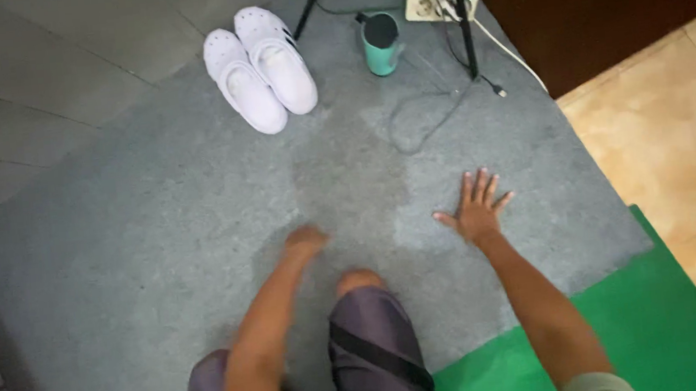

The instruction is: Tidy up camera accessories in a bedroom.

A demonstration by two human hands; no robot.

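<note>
My right hand [477, 207] lies flat on the grey carpet [156, 231] with its fingers spread, holding nothing. My left hand [305, 241] rests on the same carpet with the fingers curled under, and nothing shows in it. Between my arms my knee [359, 283] pokes out of dark purple shorts [375, 346]. A darker patch of carpet [356, 195] lies in front of both hands.
A pair of white clogs [261, 66] stands at the far edge of the carpet. A teal cup [382, 43], a power strip [436, 6], tripod legs [460, 19] and a loose cable [422, 120] lie beyond. A green mat [632, 321] adjoins at right, beige tiles [673, 130] beyond.
</note>
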